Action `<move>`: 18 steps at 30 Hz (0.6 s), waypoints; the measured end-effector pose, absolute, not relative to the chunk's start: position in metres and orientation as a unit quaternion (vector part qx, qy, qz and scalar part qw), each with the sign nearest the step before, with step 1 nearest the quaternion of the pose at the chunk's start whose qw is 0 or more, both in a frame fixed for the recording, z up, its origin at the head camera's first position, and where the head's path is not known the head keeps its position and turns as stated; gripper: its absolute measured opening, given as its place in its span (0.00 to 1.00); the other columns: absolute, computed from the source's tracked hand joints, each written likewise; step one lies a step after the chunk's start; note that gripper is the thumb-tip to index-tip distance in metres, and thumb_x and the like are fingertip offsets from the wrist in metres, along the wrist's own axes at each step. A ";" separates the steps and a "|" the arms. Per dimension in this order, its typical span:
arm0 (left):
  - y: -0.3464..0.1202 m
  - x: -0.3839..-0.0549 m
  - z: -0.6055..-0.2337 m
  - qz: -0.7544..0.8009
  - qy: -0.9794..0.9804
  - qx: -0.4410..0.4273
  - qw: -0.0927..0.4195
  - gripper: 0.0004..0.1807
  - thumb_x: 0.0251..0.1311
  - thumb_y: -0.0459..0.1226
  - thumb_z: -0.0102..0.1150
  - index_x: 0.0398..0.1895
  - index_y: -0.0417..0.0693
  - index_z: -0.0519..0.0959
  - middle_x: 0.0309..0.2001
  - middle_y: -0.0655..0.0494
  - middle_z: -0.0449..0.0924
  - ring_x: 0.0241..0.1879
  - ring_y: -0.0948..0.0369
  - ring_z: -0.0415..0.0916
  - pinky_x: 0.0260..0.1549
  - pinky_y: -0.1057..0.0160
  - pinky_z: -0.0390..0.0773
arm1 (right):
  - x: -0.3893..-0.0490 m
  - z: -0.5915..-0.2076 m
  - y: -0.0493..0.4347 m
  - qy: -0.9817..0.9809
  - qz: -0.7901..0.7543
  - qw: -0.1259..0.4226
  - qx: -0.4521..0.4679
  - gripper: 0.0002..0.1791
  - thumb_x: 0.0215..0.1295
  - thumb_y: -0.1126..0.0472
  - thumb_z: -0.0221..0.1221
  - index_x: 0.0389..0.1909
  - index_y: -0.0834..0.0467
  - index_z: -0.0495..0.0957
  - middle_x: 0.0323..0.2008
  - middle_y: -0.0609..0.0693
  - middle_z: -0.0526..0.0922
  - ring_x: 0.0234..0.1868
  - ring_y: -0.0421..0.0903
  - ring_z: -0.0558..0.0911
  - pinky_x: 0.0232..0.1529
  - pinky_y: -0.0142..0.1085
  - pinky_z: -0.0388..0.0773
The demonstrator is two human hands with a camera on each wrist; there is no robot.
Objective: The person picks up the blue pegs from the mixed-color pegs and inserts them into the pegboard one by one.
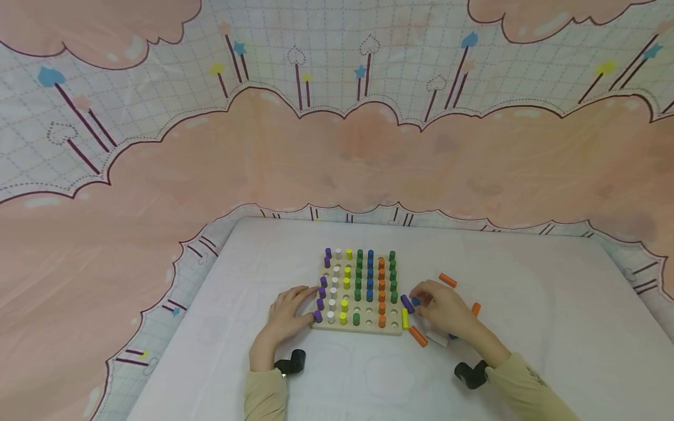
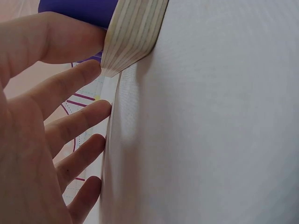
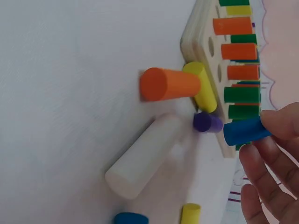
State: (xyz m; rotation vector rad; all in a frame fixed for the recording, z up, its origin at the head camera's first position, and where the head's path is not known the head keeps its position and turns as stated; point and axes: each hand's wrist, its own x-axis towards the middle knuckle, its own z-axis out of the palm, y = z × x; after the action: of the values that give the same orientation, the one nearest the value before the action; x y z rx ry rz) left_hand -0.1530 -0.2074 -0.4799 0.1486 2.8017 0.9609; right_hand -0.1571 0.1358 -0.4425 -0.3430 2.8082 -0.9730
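Note:
A wooden pegboard [image 1: 358, 330] on the table holds upright pegs in colour columns: purple, white, yellow, green, blue, orange and green from left to right. Some holes at its front right are bare. My left hand [image 1: 284, 316] rests at the board's left edge, its thumb [image 2: 70, 37] against the side near a purple peg and its fingers extended. Beyond the right edge, my right hand [image 1: 444, 307] pinches a blue peg [image 3: 245, 131] between thumb and fingertips. Right beside that hand lie a loose purple peg [image 1: 407, 303] and a yellow peg [image 1: 405, 319].
Loose pegs lie around my right hand: an orange peg [image 1: 418, 336], a white peg [image 3: 145, 156], a blue peg [image 3: 131, 218] and another yellow peg [image 3: 190, 213]. Farther off are two orange pegs, one behind the hand [image 1: 447, 280]. A patterned cloth hangs behind the white table [image 1: 210, 351].

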 end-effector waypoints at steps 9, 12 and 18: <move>-0.209 -0.152 -0.481 0.319 0.942 0.053 0.086 0.34 0.50 0.37 0.55 0.66 0.60 0.69 0.69 0.49 0.64 0.68 0.45 0.55 0.63 0.35 0.54 | -0.156 -0.433 0.123 0.928 -0.345 0.066 -0.124 0.11 0.57 0.66 0.62 0.43 0.56 0.79 0.35 0.46 0.80 0.38 0.42 0.75 0.37 0.33 0.72; -0.209 -0.153 -0.482 0.318 0.943 0.051 0.087 0.34 0.51 0.38 0.55 0.67 0.60 0.69 0.69 0.50 0.64 0.69 0.45 0.55 0.64 0.35 0.54 | -0.156 -0.431 0.119 0.923 -0.354 0.063 -0.135 0.12 0.57 0.67 0.62 0.43 0.56 0.79 0.36 0.46 0.81 0.39 0.42 0.76 0.40 0.36 0.74; -0.209 -0.153 -0.483 0.317 0.943 0.054 0.085 0.34 0.51 0.38 0.55 0.67 0.60 0.69 0.69 0.50 0.64 0.69 0.45 0.54 0.64 0.36 0.54 | -0.158 -0.431 0.110 0.915 -0.372 0.065 -0.146 0.12 0.57 0.67 0.63 0.43 0.56 0.78 0.36 0.45 0.81 0.39 0.41 0.76 0.42 0.36 0.76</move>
State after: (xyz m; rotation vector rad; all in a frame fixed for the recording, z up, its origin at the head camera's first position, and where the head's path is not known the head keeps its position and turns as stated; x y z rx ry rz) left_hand -0.1534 -0.2091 -0.4825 0.1602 2.8117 0.9462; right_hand -0.1576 0.1099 -0.4307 -0.4398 2.7599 -1.1213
